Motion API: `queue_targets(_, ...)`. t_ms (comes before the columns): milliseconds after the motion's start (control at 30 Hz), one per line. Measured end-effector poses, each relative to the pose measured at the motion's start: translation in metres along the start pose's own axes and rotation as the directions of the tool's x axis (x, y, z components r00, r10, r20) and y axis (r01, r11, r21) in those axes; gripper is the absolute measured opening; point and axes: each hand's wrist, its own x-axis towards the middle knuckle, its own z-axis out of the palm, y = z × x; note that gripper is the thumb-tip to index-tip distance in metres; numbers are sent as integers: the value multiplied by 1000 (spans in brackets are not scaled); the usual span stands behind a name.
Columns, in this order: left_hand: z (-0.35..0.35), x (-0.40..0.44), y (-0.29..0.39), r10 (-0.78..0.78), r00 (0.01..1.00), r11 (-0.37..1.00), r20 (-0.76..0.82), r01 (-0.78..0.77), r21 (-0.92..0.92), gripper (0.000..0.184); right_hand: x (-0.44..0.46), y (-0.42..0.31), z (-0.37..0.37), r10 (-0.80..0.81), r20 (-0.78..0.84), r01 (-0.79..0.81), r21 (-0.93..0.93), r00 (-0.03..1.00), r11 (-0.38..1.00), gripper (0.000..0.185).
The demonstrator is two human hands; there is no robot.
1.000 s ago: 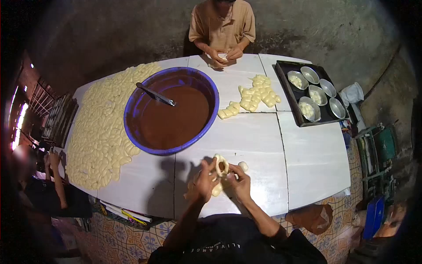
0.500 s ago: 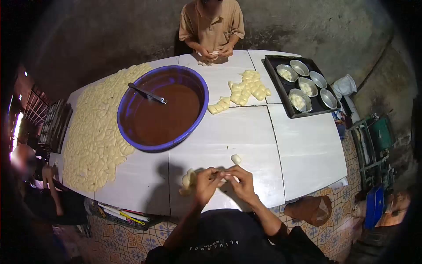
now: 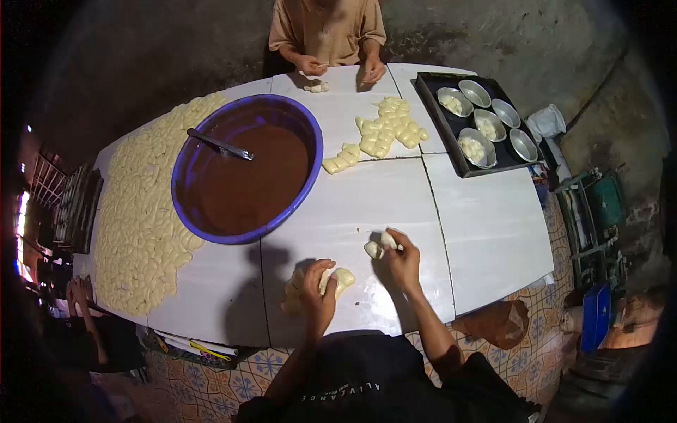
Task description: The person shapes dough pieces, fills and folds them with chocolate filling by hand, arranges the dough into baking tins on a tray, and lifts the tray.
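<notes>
1 dough ball (image 3: 388, 240) is pinched by the right hand (image 3: 404, 264); the curved left hand (image 3: 315, 292) partly hides dough pieces (image 3: 344, 279) (if gripping, I cannot tell).

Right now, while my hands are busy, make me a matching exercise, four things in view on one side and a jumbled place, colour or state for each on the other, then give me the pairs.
Things
1. Basin
2. Tray
3. Utensil
4. Your right hand

Places, colours, states
A. Slanting from a rim out over brown contents
B. With fingertips at a small dough ball
C. Blue-purple around its rim
D. Black, carrying six metal tins

Right pairs: 1-C, 2-D, 3-A, 4-B.
</notes>
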Motion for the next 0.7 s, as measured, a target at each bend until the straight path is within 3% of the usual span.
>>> queue_targets(67,-9,1,3,-80,997,982,14,76,175,31,22,45,-10,0,86,-2,24,996,1000,44)
queue_targets(100,-14,1,1,-20,1000,952,13,15,307,30,25,60,-15,22,179,-22,0,984,1000,46)
queue_targets(133,-18,-5,-4,33,999,901,17,-37,432,29,21,61,-15,-97,101,114,-174,990,978,47)
queue_targets(167,-22,-14,-10,79,997,831,25,-80,550,29,14,53,-9,-168,-33,166,-56,985,985,47)
queue_targets(200,-22,-22,-26,-46,998,945,-39,57,321,34,3,42,-8,-252,-57,232,-236,966,944,45)
queue_targets(233,-19,-24,-24,13,1000,937,-25,-4,349,37,-8,18,-3,-344,-62,290,-410,937,865,43)
queue_targets(267,-17,-28,-20,72,997,923,-7,-64,379,40,-11,20,2,-344,39,332,-382,938,862,40)
queue_targets(300,-17,-30,-17,131,991,902,22,-128,413,43,-19,33,11,-314,250,392,-383,916,837,56)
queue_targets(367,-11,-34,-22,-2,981,893,196,-87,442,59,-30,25,35,-356,586,628,-363,728,689,62)
queue_targets(433,-3,-40,-47,-3,954,779,301,-187,598,64,-34,52,45,-303,704,693,-366,643,621,69)
queue_targets(467,-3,-40,-51,-53,941,703,333,-202,682,63,-33,48,39,-236,681,587,-345,693,732,67)
queue_targets(500,-5,-41,-54,-58,936,669,348,-223,709,62,-35,46,33,-284,611,590,-383,739,711,58)
queue_targets(567,-11,-42,-51,-83,922,597,378,-258,760,62,-34,8,1,-102,693,453,-345,713,822,41)
queue_targets(633,-7,-42,-48,-66,936,547,345,-255,798,63,-48,-46,-27,-111,510,333,-368,853,868,25)
queue_targets(700,0,-42,-53,-40,952,513,303,-241,824,65,-51,-31,-60,-77,191,112,-183,979,977,18)
